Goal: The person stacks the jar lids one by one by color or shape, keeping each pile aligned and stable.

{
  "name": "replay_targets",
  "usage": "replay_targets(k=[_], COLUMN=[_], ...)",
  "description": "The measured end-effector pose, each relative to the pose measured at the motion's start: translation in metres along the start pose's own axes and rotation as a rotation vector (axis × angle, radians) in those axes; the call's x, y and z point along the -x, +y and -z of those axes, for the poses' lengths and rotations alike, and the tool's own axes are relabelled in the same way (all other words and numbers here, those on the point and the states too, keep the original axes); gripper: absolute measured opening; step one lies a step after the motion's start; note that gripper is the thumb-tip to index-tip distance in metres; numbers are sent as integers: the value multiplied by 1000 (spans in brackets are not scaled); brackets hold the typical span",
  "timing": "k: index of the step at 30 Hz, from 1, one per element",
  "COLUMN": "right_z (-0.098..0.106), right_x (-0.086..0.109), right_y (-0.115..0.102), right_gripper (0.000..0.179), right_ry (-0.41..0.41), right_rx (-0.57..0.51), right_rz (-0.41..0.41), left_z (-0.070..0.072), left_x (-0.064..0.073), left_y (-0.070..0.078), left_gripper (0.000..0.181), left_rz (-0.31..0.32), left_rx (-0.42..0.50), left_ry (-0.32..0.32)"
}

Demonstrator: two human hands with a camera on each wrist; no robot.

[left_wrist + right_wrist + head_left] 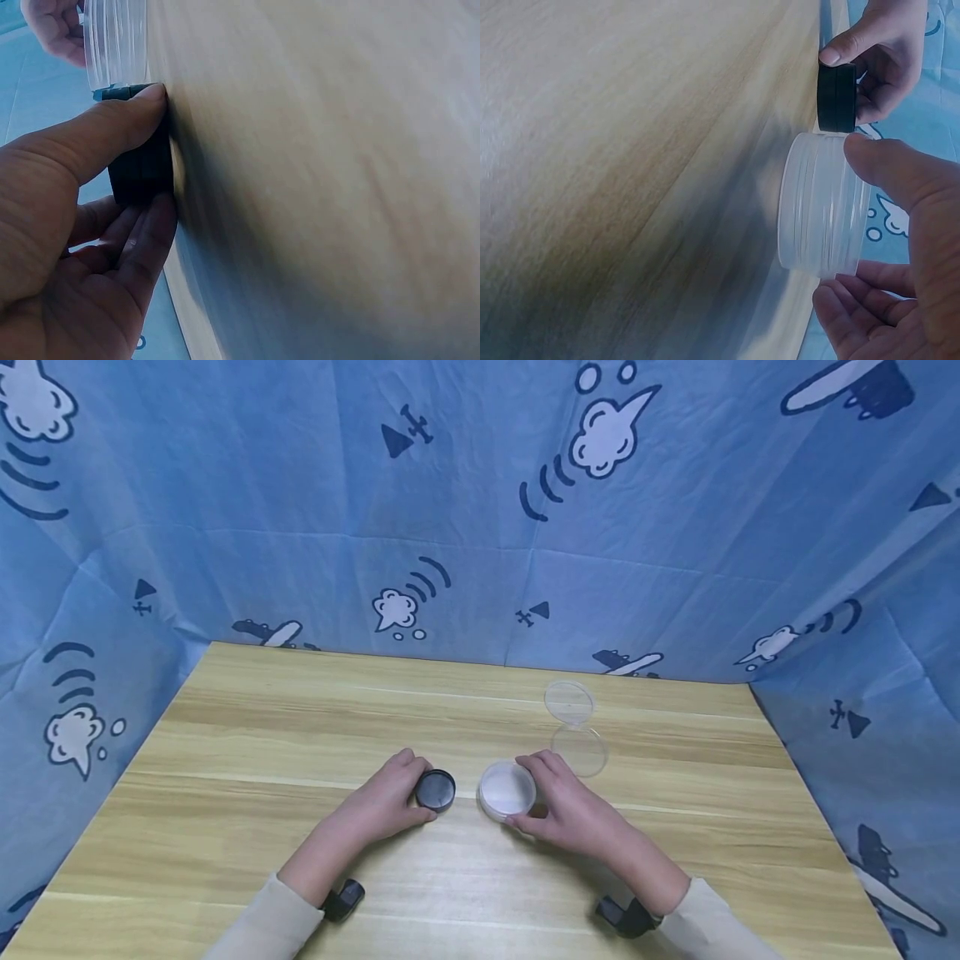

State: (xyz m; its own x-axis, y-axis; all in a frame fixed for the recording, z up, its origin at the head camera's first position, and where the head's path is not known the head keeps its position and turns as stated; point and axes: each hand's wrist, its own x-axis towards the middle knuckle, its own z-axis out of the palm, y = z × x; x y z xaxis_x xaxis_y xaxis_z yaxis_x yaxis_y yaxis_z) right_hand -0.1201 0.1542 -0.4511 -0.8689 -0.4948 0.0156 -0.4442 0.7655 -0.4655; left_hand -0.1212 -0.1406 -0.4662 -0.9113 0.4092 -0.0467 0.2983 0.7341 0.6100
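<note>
My left hand [384, 800] pinches a small round black container [435, 791] between thumb and fingers, near the middle of the table. In the left wrist view the black container [142, 171] shows its dark side wall, low against the wood. My right hand [572, 806] grips a wider round translucent plastic container [507, 788] by its right side. Ridged bands run round the wall of this translucent container [821, 206] in the right wrist view. A small gap separates the two containers in the head view. Whether either one touches the tabletop is hard to tell.
Behind the right hand, two thin clear discs [568, 703] lie joined edge to edge on the wooden table [300, 718], like an opened hinged case. Blue patterned cloth [465, 510] hangs along the back and both sides. Each wrist wears a black device [628, 917].
</note>
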Motion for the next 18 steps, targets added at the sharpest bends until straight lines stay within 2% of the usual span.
replay_targets(k=[18], right_z=[-1], right_x=[1], right_y=[2], right_gripper=[78], right_ry=[14], right_rx=[-5], right_rz=[-5], left_z=[-2], left_x=[0], left_y=[-2], left_gripper=[46], left_rz=[2], left_rx=[-4], left_ry=[-1])
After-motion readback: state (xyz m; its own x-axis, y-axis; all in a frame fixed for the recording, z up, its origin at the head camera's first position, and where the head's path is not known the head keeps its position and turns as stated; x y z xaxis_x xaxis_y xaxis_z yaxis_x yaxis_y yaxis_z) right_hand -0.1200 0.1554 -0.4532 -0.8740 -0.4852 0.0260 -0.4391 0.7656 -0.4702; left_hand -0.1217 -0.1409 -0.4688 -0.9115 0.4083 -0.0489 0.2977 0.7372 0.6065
